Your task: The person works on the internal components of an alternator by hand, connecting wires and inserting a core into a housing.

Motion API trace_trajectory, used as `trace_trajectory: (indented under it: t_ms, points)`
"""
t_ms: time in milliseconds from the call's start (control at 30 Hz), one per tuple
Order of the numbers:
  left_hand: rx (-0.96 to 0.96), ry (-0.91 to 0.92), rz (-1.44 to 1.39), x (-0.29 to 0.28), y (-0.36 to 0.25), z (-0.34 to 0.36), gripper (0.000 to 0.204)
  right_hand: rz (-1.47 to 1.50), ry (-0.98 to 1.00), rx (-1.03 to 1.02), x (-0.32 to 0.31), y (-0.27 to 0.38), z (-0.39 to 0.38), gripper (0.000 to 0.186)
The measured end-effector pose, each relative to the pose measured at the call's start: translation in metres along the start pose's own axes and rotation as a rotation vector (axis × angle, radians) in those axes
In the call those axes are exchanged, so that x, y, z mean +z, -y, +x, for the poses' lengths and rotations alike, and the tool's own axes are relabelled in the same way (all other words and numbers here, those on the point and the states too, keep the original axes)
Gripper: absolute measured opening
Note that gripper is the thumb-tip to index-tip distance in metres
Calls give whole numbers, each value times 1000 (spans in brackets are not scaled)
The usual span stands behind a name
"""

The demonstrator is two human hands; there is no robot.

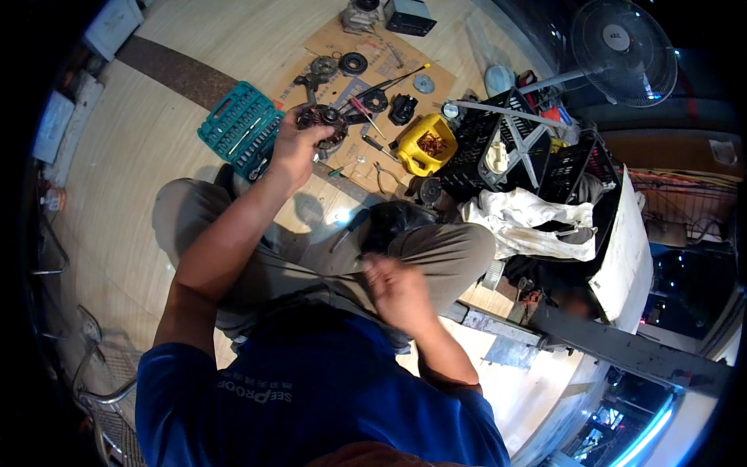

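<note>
My left hand (294,148) is wrapped round a round metal motor part with reddish windings (330,118), held out over the cardboard sheet (432,78). Beside it lie a red-handled screwdriver (361,109), dark rings (353,64) and other parts. My right hand (397,292) is by my right knee, its fingers blurred; whether it holds anything is unclear. A dark-handled screwdriver (350,228) lies on the floor between my legs, and pliers (389,175) rest at the cardboard's lower edge.
An open teal socket case (241,121) sits left of the cardboard. A yellow jug (412,159) of copper-coloured bits, black crates (560,167), white cloth (529,218) and a fan (622,54) are to the right. A metal beam (607,335) crosses lower right; a wire chair (105,397) stands lower left.
</note>
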State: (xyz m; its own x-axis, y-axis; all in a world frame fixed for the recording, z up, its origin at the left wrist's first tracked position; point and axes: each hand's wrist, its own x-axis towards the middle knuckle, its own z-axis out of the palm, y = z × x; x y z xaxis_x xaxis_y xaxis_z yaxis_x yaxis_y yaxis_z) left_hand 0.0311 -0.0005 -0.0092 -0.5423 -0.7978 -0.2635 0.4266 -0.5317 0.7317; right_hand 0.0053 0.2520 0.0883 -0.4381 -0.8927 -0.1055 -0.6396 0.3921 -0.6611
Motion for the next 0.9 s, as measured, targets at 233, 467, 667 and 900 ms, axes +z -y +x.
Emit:
trace_trajectory:
  t_ms: [233, 467, 667, 900]
  points:
    - [-420, 96, -261, -27, -9, 12, 30, -171, 6, 228, 28, -62, -35, 18]
    - [-422, 532, -70, -16, -14, 0, 63, -162, -354, 393, -54, -116, -90, 18]
    - [-210, 402, 130, -1, -11, -8, 58, -322, -489, 351, -83, -86, -102, 17]
    - [185, -38, -36, -7, 5, 14, 47, -45, -108, 231, -33, -81, -164, 11]
